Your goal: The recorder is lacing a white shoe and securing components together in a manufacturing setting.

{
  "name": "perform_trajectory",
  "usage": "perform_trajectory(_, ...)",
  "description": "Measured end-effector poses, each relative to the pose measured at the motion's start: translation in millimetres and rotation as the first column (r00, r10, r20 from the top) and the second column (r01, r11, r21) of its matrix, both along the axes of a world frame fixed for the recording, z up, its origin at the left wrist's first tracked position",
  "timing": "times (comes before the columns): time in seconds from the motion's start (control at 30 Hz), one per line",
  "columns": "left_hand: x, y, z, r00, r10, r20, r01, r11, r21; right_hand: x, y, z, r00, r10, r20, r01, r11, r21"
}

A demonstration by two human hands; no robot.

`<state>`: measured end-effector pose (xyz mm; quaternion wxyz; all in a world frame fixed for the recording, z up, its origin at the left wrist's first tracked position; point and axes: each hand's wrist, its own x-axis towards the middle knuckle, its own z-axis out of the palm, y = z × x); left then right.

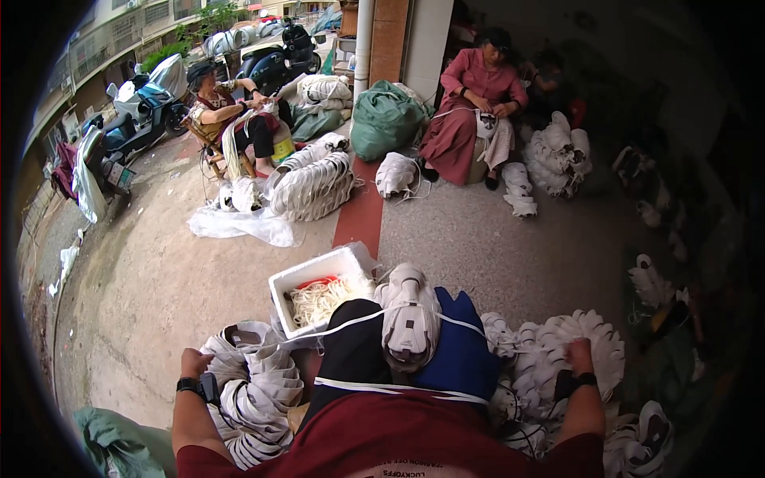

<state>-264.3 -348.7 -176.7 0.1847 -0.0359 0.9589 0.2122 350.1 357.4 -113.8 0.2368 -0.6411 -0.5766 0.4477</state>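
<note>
A white shoe upper (pixel 410 323) with a dark label lies across my lap. A white shoelace (pixel 351 323) runs out from it to both sides. My left hand (pixel 195 363) is closed at the lace's left end, beside a curved stack of nested white shoe uppers (pixel 253 398). Out to the right, my right hand (pixel 579 354) is closed on the other end, over a second stack of white uppers (pixel 550 374). The lace looks pulled out wide; its ends blend into the white stacks.
A white foam box (pixel 279 299) of loose laces stands beyond my left knee. Two people sit working farther off, near bundled uppers (pixel 315 187) and a green sack (pixel 388 119). Parked scooters (pixel 143 111) stand at far left. Another green sack (pixel 123 442) lies near my left elbow.
</note>
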Motion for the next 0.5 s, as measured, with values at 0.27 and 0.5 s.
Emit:
perform_trajectory(0.27,80,247,27,0.715,-0.542,0.441,-0.192,0.454,0.87,-263,-97,-3,0.47,0.721,-0.509,-0.874,0.46,-0.155)
perform_trajectory(0.5,155,397,80,0.513,-0.845,-0.152,0.48,0.135,0.867,-322,-118,-25,0.525,0.718,-0.457,-0.723,0.66,0.204)
